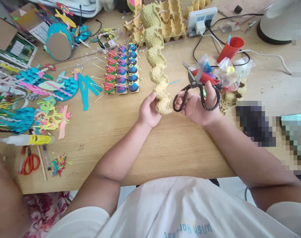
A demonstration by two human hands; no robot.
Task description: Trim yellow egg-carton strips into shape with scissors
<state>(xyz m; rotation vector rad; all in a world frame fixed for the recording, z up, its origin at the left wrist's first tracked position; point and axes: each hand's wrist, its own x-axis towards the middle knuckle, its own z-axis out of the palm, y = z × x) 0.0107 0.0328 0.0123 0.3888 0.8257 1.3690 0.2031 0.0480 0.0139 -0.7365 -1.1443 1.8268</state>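
Note:
Pinched at its near end by my left hand, a long strip of yellowish egg carton stretches away from me over the table. Its cups form a bumpy row with a scalloped right edge. In my right hand is a pair of black-handled scissors, thumb in one loop and fingers in the other. The scissor blades are spread and point up and left, just right of the strip and apart from it. Left of the strip stand rows of painted egg-carton cups with faces and pin-like feelers.
Uncut egg cartons lie at the back beside a power strip. A red cup leans among plastic bags at right. Paper crafts, a glue bottle and orange-handled scissors lie at left, near another person's arm.

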